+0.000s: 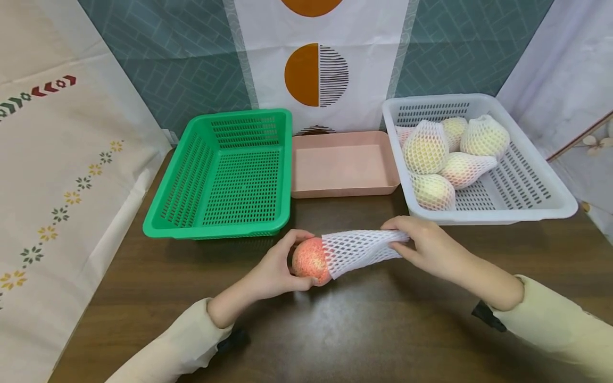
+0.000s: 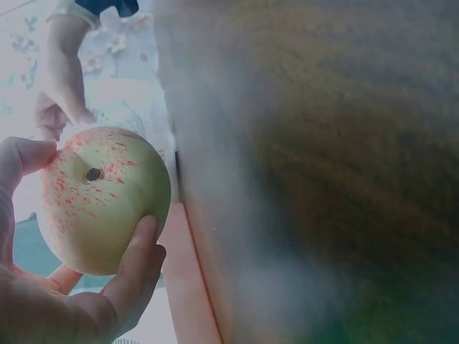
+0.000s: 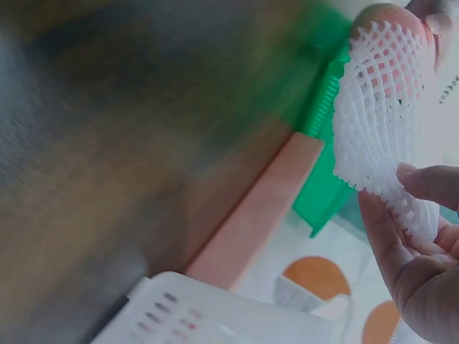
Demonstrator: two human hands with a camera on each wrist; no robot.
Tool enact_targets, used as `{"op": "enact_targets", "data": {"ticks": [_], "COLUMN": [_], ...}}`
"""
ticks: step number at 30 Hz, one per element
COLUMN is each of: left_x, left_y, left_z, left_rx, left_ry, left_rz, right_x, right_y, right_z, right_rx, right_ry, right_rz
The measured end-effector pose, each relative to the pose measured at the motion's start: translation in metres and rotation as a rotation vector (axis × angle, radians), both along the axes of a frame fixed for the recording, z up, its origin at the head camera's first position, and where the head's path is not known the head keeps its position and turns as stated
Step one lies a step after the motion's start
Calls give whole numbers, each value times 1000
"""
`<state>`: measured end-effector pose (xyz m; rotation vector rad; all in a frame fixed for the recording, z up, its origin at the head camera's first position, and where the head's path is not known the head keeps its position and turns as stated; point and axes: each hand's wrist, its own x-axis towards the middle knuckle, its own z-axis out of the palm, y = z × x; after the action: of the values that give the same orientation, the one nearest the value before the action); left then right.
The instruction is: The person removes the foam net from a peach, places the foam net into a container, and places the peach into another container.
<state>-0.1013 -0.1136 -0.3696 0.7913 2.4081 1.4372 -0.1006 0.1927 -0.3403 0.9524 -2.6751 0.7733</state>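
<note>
The left hand grips a round red-and-yellow fruit above the table; in the left wrist view the fruit shows its stem end between thumb and fingers. A white foam net still covers the fruit's right side and stretches out to the right. Its narrow far end is pinched by the right hand. The right wrist view has the net over part of the fruit, its gathered end between the thumb and fingers of the right hand.
A green basket stands at the back left, with nothing in it. Beside it is a shallow pink tray. At the back right, a white basket holds several net-covered fruits. Patterned cloths hang behind and at the left.
</note>
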Motion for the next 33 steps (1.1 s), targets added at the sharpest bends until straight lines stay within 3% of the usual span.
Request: {"op": "enact_targets", "data": {"ticks": [9, 18, 27, 33], "left_x": [10, 16, 16, 12], "left_y": [-7, -13, -15, -20], "left_z": [11, 33, 51, 63], "left_rx": [1, 61, 6, 41], "left_ry": [3, -57, 149, 184], "left_rz": [1, 7, 11, 41], "right_x": [-2, -12, -20, -28], "right_y": [-1, -5, -11, -12], "right_z": [17, 34, 43, 47], "right_rx": [-22, -43, -55, -57], "right_ry": [58, 107, 17, -20], "right_rz": [15, 0, -86, -136]}}
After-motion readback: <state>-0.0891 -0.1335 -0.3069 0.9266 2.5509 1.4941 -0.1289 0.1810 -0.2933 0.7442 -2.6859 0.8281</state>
